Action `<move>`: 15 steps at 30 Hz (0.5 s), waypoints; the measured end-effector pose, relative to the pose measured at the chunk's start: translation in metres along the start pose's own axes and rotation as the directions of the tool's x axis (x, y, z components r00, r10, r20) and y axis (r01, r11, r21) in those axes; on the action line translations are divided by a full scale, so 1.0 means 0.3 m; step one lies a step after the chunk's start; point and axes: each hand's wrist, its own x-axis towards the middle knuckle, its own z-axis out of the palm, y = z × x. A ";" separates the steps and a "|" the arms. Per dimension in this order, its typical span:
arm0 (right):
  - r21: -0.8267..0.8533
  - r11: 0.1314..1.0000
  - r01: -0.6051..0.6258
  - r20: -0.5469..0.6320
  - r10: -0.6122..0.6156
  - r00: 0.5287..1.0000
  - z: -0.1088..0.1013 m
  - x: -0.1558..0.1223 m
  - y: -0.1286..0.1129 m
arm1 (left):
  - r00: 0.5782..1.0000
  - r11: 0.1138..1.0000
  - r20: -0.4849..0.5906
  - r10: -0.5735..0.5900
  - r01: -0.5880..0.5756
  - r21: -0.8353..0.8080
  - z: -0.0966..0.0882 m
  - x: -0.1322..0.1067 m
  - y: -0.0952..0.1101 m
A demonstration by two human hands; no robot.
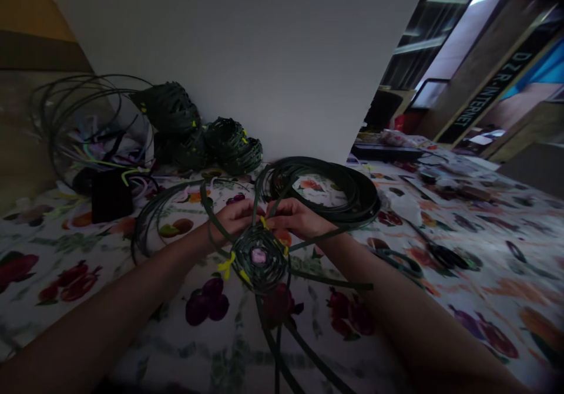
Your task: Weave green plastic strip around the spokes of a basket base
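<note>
Two hands, the left hand (235,218) and the right hand (299,218), meet above the fruit-print cloth (484,300), yes? What do they hold?

They are narrow and close together, and the curled fingers (269,209) pinch a thin dark strip (254,207) at the upper edge of a round woven base (264,270). How many strips sit inside the fingers cannot be told from this view.

And the round woven base, where does it lie?

It lies just below the hands, nearer to the person, and it touches neither palm. It has a pink centre (258,256), and yellow ties (226,265) hang at its edge. Long strips (326,282) go out from it on several sides.

How can the person handle this well?

Probably it is best to keep the thin dark strip firm against the woven edge, with even pressure from both hands, so no loose gap opens.

What lies farther away?

A coil of dark strips (361,191) lies just beyond the right hand, and dark woven shapes (170,109) are piled well behind it.
</note>
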 end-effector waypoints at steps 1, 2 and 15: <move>0.009 1.000 -0.008 -0.005 0.008 1.000 0.001 0.001 0.006 | 1.000 0.999 0.018 -0.005 0.006 -0.044 -0.009 -0.002 -0.003; 0.013 1.000 -0.014 -0.007 0.015 1.000 0.002 0.002 0.011 | 0.999 0.995 0.033 -0.019 0.022 -0.097 -0.016 -0.004 -0.009; 0.002 0.999 -0.052 0.010 0.052 0.999 -0.003 0.002 0.037 | 0.997 0.962 0.071 -0.032 0.050 -0.269 -0.010 -0.041 -0.064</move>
